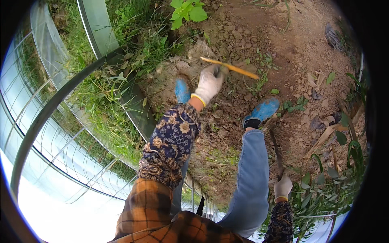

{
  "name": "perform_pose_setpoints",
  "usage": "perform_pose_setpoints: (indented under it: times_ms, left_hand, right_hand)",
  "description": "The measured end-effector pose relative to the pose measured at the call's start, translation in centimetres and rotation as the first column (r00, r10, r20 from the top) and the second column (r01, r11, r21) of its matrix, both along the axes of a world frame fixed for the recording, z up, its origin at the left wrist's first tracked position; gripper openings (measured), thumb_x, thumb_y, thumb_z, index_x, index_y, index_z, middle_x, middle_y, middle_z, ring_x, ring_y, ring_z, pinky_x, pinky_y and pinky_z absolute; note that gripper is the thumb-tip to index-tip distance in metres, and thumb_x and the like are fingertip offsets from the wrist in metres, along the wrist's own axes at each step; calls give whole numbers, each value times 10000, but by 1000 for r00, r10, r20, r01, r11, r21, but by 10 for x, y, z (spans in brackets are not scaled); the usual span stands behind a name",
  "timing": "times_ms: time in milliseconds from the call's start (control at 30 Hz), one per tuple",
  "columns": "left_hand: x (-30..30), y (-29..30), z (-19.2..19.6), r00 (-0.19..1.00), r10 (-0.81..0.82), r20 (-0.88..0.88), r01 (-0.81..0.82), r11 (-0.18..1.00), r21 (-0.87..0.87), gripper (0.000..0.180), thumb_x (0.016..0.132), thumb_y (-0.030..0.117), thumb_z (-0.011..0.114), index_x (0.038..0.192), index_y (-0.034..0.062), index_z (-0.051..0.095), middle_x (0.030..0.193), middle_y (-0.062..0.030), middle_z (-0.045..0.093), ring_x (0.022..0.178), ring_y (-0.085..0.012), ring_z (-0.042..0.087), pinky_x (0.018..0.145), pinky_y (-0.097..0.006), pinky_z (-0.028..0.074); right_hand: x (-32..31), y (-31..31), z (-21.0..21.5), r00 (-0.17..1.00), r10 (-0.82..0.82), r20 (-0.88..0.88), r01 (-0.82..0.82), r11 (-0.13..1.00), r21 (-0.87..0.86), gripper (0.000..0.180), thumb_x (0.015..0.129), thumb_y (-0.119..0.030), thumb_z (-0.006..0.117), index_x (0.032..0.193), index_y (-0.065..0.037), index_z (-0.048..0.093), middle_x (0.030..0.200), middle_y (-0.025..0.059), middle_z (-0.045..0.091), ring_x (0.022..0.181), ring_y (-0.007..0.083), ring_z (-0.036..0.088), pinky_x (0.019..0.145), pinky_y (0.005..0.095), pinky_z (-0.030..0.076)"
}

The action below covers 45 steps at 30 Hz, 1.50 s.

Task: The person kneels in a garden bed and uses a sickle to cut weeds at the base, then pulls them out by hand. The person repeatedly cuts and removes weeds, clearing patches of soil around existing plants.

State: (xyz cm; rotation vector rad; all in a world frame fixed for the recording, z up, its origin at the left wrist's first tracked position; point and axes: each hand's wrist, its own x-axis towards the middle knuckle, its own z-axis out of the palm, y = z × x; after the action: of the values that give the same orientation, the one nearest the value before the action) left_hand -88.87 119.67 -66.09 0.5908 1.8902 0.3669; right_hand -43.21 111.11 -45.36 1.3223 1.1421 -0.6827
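My left hand (210,84), in a white knit glove with a yellow cuff, is closed on a thin orange-yellow stick (240,70) with a pale, pointed left end. It reaches over bare soil, just beyond my left blue shoe (182,91); the fingertips are partly hidden and slightly blurred. My right hand (283,188), gloved the same way, is low at the right beside my leg. Its fingers wrap round the end of a long dark stick-like handle (277,153). The handle's far end comes down near my right blue shoe (262,110), and I cannot make out what tool it belongs to.
Crumbly brown soil (243,32) with small weeds lies ahead. A bright green leafy plant (188,11) stands at the top. Tall grass (97,93), a dark curved pipe (52,103) and plastic sheeting line the left. Leafy plants (324,184) crowd the lower right; dark plastic scraps (333,37) lie far right.
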Motion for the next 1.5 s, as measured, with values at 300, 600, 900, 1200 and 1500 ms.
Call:
perform_pose_setpoints:
  times_ms: [300, 600, 900, 1200, 1500]
  left_hand:
    - [-229, -49, -38, 717, -696, -51, 291, 365, -885, 1128, 714, 429, 811, 1531, 131, 93, 1592, -120, 114, 1351, -383, 377, 1067, -494, 410]
    - [-187, -167, -76, 908, -9, -418, -216, 846, -487, 571, 882, 428, 579, 1073, -108, 614, 1082, -319, 627, 1047, -414, 612, 914, -418, 491]
    - [-89, 23, 102, 964, 255, -79, -266, 896, -355, 420, 922, 310, 557, 1130, -51, 611, 776, -153, 637, 674, -215, 611, 658, -376, 499]
    - [-2, 184, 58, 618, -755, -218, 749, 650, -130, 493, 931, 346, 565, 1334, 65, 517, 1184, -195, 577, 1005, -319, 615, 838, -431, 524]
    - [-144, 174, -132, 597, -714, -365, 507, 689, -518, 643, 933, 380, 532, 1453, 45, 358, 1548, -158, 259, 1280, -313, 487, 1037, -384, 431]
  right_hand:
    - [-47, 22, 21, 987, -161, 5, 158, 976, 153, 448, 838, -180, 671, 1268, -85, 587, 966, 199, 687, 886, 365, 667, 768, 431, 530]
    - [-60, 50, 38, 729, -552, -405, 679, 660, 321, 444, 876, 9, 599, 1303, 79, 501, 1083, 167, 654, 980, 194, 620, 886, 309, 468]
    - [-90, 59, 44, 528, -682, -506, 847, 378, 374, 404, 887, 31, 573, 1282, 93, 512, 1101, 125, 635, 962, 179, 600, 862, 305, 471]
    - [-111, 132, 55, 719, -535, -443, 692, 605, 393, 508, 846, 88, 550, 1346, 65, 464, 1173, 231, 623, 1055, 295, 634, 916, 368, 485]
    - [-92, 166, 20, 766, -434, -475, 633, 639, 437, 463, 848, 43, 576, 1304, 85, 510, 1094, 229, 652, 974, 207, 630, 877, 333, 473]
